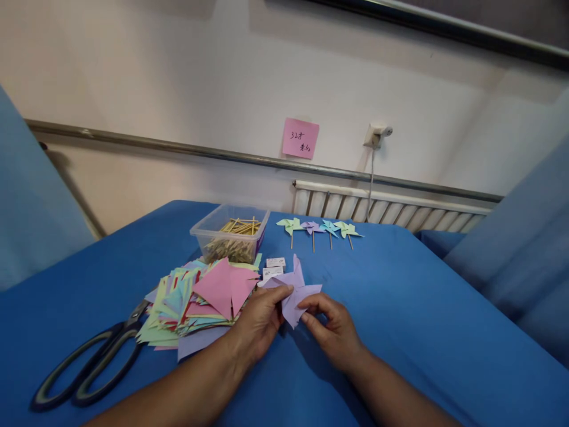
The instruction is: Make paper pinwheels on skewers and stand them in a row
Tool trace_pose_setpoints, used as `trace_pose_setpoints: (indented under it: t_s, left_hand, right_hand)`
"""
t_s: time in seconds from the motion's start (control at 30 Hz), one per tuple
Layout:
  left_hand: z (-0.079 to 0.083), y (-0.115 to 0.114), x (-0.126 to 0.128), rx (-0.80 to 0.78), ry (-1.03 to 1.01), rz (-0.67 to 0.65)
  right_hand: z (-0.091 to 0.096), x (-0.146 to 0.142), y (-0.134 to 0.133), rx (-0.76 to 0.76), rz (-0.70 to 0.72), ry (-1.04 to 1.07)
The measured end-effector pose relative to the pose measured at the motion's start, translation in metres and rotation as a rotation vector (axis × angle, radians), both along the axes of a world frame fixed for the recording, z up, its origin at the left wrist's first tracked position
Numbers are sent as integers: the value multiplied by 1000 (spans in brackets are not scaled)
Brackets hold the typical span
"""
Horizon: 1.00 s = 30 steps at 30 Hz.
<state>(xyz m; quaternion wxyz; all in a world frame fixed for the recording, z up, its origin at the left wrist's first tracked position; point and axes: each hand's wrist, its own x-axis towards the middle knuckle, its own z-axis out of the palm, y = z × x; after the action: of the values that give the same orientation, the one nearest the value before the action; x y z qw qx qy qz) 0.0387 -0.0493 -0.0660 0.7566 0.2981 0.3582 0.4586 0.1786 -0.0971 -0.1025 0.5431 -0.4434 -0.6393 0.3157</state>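
Note:
A lilac paper square with cut, folded flaps (294, 292) lies on the blue table cover (400, 308) in front of me. My left hand (259, 320) pinches its left side with thumb and fingers closed. My right hand (334, 329) pinches its lower right corner. Left of them sits a heap of coloured paper squares (195, 302), a pink one on top. Several finished paper pinwheels on sticks (320, 228) lie in a row further back.
A clear plastic tub of wooden sticks (231, 234) stands behind the paper heap. Large black-handled scissors (89, 367) lie at the near left. Two small white boxes (273, 268) sit beside the tub. A pink note (300, 137) hangs on the wall above a radiator (386, 210).

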Motion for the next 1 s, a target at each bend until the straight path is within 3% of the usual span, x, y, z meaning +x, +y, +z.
trace_pose_setpoints:
  t_s: [0.23,0.43,1.0]
  left_hand:
    - [1,-3,3,16,38,-34]
    - [-2,-5,7,10,96,-49]
    - [-15,-3,10,2,80,-104]
  right_hand:
    - [1,0,6,-125,-56,282]
    - [0,0,9,-183,-166,402]
    - [-7,1,14,-161,-327,234]
